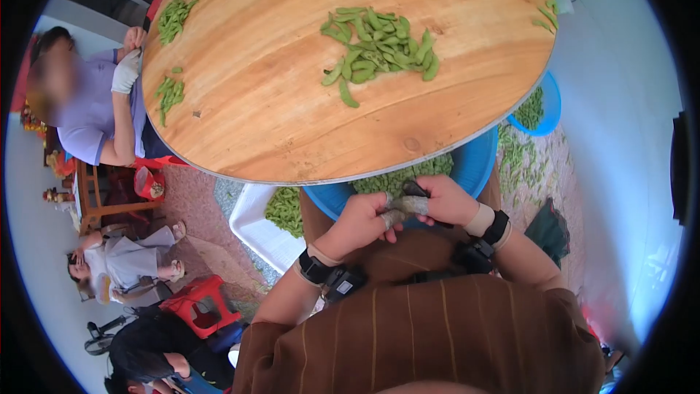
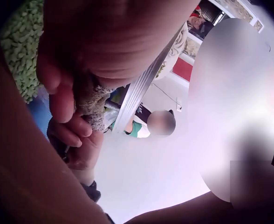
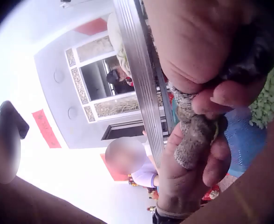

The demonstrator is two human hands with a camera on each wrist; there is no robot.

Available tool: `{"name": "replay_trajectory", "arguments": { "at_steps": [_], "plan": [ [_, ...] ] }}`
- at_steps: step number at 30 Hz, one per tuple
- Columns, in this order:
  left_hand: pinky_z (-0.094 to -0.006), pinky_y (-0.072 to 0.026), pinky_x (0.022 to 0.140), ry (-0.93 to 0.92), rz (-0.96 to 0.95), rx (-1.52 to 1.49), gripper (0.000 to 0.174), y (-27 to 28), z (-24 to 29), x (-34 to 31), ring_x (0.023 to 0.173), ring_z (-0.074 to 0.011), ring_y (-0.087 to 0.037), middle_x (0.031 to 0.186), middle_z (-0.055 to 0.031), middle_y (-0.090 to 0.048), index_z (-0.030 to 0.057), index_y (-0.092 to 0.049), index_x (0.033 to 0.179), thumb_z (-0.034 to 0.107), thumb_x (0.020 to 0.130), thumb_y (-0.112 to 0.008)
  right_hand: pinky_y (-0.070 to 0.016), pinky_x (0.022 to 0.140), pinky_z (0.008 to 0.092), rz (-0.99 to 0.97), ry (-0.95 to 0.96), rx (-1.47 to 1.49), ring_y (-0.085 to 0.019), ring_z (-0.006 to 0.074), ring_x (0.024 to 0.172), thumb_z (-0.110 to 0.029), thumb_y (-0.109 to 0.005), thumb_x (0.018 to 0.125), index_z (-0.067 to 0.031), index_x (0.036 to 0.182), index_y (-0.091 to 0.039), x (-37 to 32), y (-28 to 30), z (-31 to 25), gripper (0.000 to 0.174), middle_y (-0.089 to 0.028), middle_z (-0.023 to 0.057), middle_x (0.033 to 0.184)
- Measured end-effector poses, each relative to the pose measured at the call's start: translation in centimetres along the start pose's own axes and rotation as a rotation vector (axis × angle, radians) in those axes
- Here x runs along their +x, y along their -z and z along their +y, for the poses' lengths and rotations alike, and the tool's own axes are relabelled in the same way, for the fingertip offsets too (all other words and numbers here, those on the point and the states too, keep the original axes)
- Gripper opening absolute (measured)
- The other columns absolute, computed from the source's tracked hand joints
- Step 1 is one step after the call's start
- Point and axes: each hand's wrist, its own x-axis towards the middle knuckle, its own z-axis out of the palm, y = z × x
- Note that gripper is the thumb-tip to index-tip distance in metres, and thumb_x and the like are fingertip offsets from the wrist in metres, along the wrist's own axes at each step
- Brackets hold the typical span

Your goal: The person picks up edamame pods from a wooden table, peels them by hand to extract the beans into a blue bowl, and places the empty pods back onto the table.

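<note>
Both hands meet over the table's near edge, above a blue basin [image 1: 481, 164] of shelled green beans [image 1: 397, 179]. My left hand [image 1: 362, 222] curls its thumb and fingers inward; a sliver of green pod [image 3: 215, 132] shows between them, mostly hidden. My right hand [image 1: 448, 201] grips a black-handled tool [image 1: 414, 188], whose working end is hidden by the fingers. Worn grey wraps cover thumb and finger on these hands, and the wrapped tips touch or overlap. A pile of green soybean pods [image 1: 379, 47] lies on the round wooden table [image 1: 277, 102] in front.
A white crate [image 1: 251, 222] with green pods stands at lower left. Another blue basin [image 1: 550, 113] is at the right, near pods scattered on the floor [image 1: 521, 164]. A person in purple [image 1: 95, 106] sits at the table's left. A red stool [image 1: 204, 305] stands farther down.
</note>
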Motion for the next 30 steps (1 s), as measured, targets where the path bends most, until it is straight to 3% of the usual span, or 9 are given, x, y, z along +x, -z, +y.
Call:
{"name": "replay_trajectory", "arguments": {
  "at_steps": [7, 9, 12, 13, 14, 16, 19, 26, 30],
  "plan": [
    [-0.0221, -0.0498, 0.057, -0.048, -0.127, -0.418, 0.016, 1.6, 0.1, -1.2, 0.061, -0.0103, -0.061, 0.081, -0.0063, -0.066, 0.0016, -0.062, 0.102, 0.013, 0.090, -0.060, -0.0410, 0.045, 0.0189, -0.143, 0.108, 0.278, -0.050, 0.0029, 0.053, -0.021, -0.067, 0.086, -0.0048, 0.087, -0.062, -0.4, 1.4, -0.5, 0.017, -0.057, -0.0016, 0.064],
    [-0.0222, -0.0500, 0.059, -0.037, -0.072, -0.459, 0.019, 2.6, -0.5, -2.4, 0.062, -0.0104, -0.061, 0.081, -0.0061, -0.066, 0.0017, -0.061, 0.105, 0.013, 0.091, -0.059, -0.0437, 0.048, 0.0255, 0.012, 0.105, -0.100, -0.054, 0.0120, 0.053, -0.021, -0.069, 0.083, -0.0038, 0.090, -0.064, -0.5, 1.6, -1.2, 0.019, -0.059, 0.0039, 0.066],
    [-0.0249, -0.0508, 0.060, -0.099, 0.232, -0.338, 0.024, 5.2, -3.5, -4.8, 0.066, -0.0131, -0.062, 0.086, -0.0085, -0.066, 0.0010, -0.058, 0.111, 0.008, 0.089, -0.059, -0.0458, 0.053, 0.0342, 0.168, 0.693, -0.657, -0.057, 0.0283, 0.057, -0.018, -0.068, 0.079, -0.0024, 0.087, -0.062, -0.4, 1.5, -0.6, 0.019, -0.060, 0.0121, 0.070],
    [-0.0266, -0.0511, 0.060, -0.130, 0.329, -0.250, 0.025, 6.0, -4.6, -5.7, 0.067, -0.0148, -0.062, 0.088, -0.0094, -0.066, 0.0001, -0.058, 0.112, 0.006, 0.088, -0.059, -0.0459, 0.059, 0.0394, 0.143, 0.525, -0.733, -0.056, 0.0389, 0.066, -0.016, -0.067, 0.076, -0.0016, 0.084, -0.060, -2.0, 1.2, -2.9, 0.018, -0.058, 0.0181, 0.074],
    [-0.0266, -0.0511, 0.060, -0.133, 0.331, -0.252, 0.025, 6.8, -5.8, -6.7, 0.067, -0.0148, -0.062, 0.088, -0.0094, -0.066, 0.0001, -0.058, 0.112, 0.006, 0.088, -0.059, -0.0459, 0.059, 0.0394, 0.142, 0.527, -0.738, -0.056, 0.0389, 0.066, -0.016, -0.067, 0.076, -0.0016, 0.084, -0.060, -2.7, 0.6, -4.5, 0.018, -0.058, 0.0181, 0.074],
    [-0.0311, -0.0503, 0.059, -0.220, 0.863, 0.800, 0.031, 8.0, -7.5, -8.6, 0.066, -0.0299, -0.062, 0.084, -0.0156, -0.064, -0.0019, -0.058, 0.108, 0.005, 0.078, -0.064, -0.0465, 0.059, 0.0408, 0.214, 0.592, -0.657, -0.058, 0.0374, 0.070, -0.013, -0.065, 0.077, -0.0024, 0.084, -0.058, -3.2, -0.8, -6.9, 0.015, -0.057, 0.0178, 0.073],
    [-0.0353, -0.0510, 0.062, -0.298, 1.126, 0.913, 0.033, 8.4, -7.5, -9.7, 0.069, -0.0379, -0.060, 0.084, -0.0191, -0.062, -0.0008, -0.060, 0.106, 0.002, 0.073, -0.063, -0.0474, 0.059, 0.0434, 0.473, 0.780, -0.899, -0.059, 0.0376, 0.071, -0.010, -0.063, 0.076, -0.0025, 0.088, -0.057, -1.7, -2.1, -10.7, 0.016, -0.058, 0.0177, 0.075],
    [-0.0270, -0.0509, 0.063, -0.530, 0.699, 0.258, 0.024, 5.8, -0.1, -8.6, 0.077, -0.0174, -0.066, 0.088, -0.0123, -0.065, 0.0003, -0.064, 0.105, -0.002, 0.083, -0.054, -0.0485, 0.060, 0.0450, 0.684, 0.817, -1.233, -0.060, 0.0385, 0.069, -0.006, -0.060, 0.073, -0.0020, 0.091, -0.053, 5.3, -2.3, -12.7, 0.020, -0.058, 0.0171, 0.081],
    [-0.0250, -0.0499, 0.071, -0.495, 0.444, 0.000, 0.028, 4.6, 3.2, -6.7, 0.081, -0.0125, -0.064, 0.103, -0.0079, -0.065, -0.0015, -0.058, 0.116, 0.001, 0.089, -0.051, -0.0485, 0.061, 0.0409, 0.595, 0.797, -0.867, -0.060, 0.0363, 0.069, -0.010, -0.063, 0.076, -0.0012, 0.088, -0.055, 3.0, -2.5, -12.0, 0.017, -0.060, 0.0169, 0.077]
  ]
}}
